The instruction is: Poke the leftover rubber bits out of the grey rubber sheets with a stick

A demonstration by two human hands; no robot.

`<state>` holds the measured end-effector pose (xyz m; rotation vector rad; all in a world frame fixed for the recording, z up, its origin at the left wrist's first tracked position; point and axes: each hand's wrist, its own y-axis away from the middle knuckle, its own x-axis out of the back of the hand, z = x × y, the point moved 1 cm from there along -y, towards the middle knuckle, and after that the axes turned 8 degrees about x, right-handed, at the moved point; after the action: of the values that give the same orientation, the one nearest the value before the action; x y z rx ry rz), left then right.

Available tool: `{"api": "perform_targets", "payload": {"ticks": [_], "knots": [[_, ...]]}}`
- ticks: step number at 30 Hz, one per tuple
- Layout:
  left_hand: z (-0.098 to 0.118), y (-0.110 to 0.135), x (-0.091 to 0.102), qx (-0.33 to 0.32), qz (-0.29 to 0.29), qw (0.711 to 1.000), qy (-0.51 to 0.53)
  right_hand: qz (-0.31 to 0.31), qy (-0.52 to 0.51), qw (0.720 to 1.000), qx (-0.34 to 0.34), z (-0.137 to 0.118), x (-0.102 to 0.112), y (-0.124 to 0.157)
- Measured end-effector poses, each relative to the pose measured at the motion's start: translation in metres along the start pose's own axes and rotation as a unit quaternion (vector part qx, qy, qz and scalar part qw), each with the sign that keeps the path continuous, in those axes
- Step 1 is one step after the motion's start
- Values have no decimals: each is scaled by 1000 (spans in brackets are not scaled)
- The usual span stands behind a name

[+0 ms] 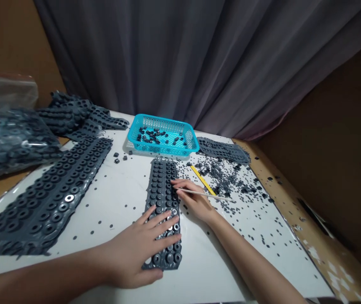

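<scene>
My left hand (139, 249) lies flat with spread fingers on a narrow strip of dark grey moulded rubber (163, 181), which has rows of round studs and rings. My right hand (193, 198) pinches a thin pale stick (202, 193) that points to the right, and its fingertips touch the strip's right edge. A wider studded rubber sheet (38, 204) lies to the left, apart from both hands. Small dark rubber discs (256, 215) are scattered over the white tabletop (206, 270) around the right hand.
A turquoise plastic basket (155, 122) holding small dark rubber pieces stands at the back. A yellow ruler (202, 179) lies beneath the stick. More rubber sheets (223, 150) lie at the back, and a plastic bag of them (9, 139) sits at the left. A grey curtain (180, 55) hangs behind.
</scene>
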<state>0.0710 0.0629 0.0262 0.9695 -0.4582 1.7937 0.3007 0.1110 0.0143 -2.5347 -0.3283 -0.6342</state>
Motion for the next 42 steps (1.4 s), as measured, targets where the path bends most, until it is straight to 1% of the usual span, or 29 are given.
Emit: {"api": "perform_targets", "payload": {"ticks": [6, 10, 14, 18, 21, 23, 26, 28, 29, 31, 34, 36, 42], "knots": [[-1, 0, -1, 1, -1, 1000, 9, -21, -4, 1000, -2, -2, -2, 4], [0, 0, 0, 4, -5, 1000, 5, -35, 8, 999, 21, -4, -1, 8], [1, -1, 2, 8, -10, 1000, -9, -62, 66, 993, 73, -5, -1, 9], [2, -1, 3, 13, -19, 1000, -18, -112, 168, 967, 155, -1, 1, 7], [2, -1, 2, 14, -18, 1000, -17, -130, 205, 951, 190, 8, 1, 2], [2, -1, 0, 13, -16, 1000, -20, -109, 226, 950, 184, 14, 1, -1], [1, -1, -2, 2, 0, 1000, -23, -31, 253, 956, 144, 17, 3, -3], [0, -1, -2, -5, 8, 1000, -26, 15, 229, 967, 113, 12, 5, 0], [0, -1, -2, -6, 8, 1000, -28, 25, 198, 975, 95, 8, 5, 2], [-1, 0, -2, -5, 3, 999, -33, 27, 116, 991, 55, -3, 5, 8], [-1, 0, -2, -8, 7, 1000, -30, -1, 39, 999, 19, -17, 0, 18], [-1, 0, -3, -14, 14, 999, -27, -12, 15, 1000, 17, -21, -4, 22], [-2, -1, -4, -14, 21, 999, -32, -3, -4, 1000, 24, -18, -8, 24]]}}
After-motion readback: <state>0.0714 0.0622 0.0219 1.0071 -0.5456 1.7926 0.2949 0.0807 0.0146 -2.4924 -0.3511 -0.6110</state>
